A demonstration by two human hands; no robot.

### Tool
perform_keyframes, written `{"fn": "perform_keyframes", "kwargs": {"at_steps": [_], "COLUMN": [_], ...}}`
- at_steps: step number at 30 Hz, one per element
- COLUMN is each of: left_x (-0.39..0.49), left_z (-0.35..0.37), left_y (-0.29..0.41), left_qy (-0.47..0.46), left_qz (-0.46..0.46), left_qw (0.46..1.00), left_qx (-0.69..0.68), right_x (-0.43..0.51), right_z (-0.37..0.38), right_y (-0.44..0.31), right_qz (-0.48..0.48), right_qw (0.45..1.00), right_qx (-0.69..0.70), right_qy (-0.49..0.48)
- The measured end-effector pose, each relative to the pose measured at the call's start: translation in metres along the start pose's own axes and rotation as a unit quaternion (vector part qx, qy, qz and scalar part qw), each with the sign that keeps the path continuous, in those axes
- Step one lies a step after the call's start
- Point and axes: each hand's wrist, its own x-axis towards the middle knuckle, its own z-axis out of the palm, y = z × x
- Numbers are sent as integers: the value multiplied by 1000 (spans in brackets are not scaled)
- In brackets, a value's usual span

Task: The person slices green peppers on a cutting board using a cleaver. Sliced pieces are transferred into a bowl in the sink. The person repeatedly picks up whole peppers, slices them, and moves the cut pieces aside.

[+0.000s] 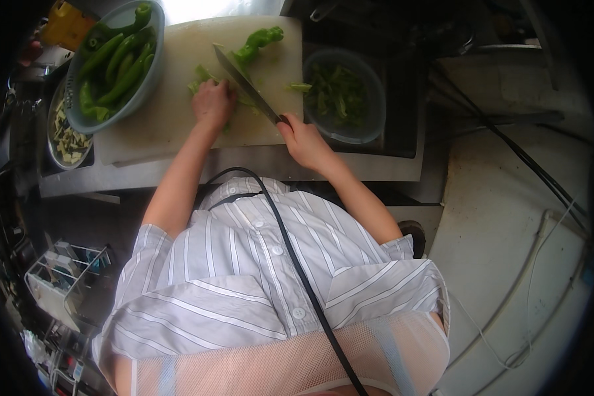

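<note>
My right hand (304,137) grips the handle of a kitchen knife (250,89), its blade slanting up and left over the white cutting board (175,54). My left hand (212,103) is curled down on the board, closed over cut green pepper pieces (204,74); its fingertips are mostly hidden. Beyond the blade lies a long, wrinkled green pepper (255,43). More small green bits are scattered on the board around the knife. To the right, a clear bowl (378,96) holds cut green pepper strips (337,94). One pale green piece (299,87) lies at the board's right edge.
At the left, a light blue plastic colander (157,29) full of whole green peppers (123,62) overlaps the board. Below it sits a metal dish (54,148) of pale chopped pieces (72,141). A black cable (297,242) runs down my striped shirt. A wire rack (69,267) stands lower left.
</note>
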Motion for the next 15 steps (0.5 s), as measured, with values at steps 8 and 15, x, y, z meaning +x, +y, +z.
{"fn": "perform_keyframes", "kwargs": {"at_steps": [8, 15], "left_x": [0, 2], "left_z": [-8, -11], "left_y": [-9, -29], "left_qy": [-23, 35], "left_qz": [-28, -219], "left_qw": [999, 973], "left_qx": [-18, -64], "right_x": [-6, -18], "right_z": [14, 0], "right_y": [10, 12], "right_qz": [5, 26], "right_qw": [999, 985], "right_qx": [39, 150], "right_qy": [14, 78]}}
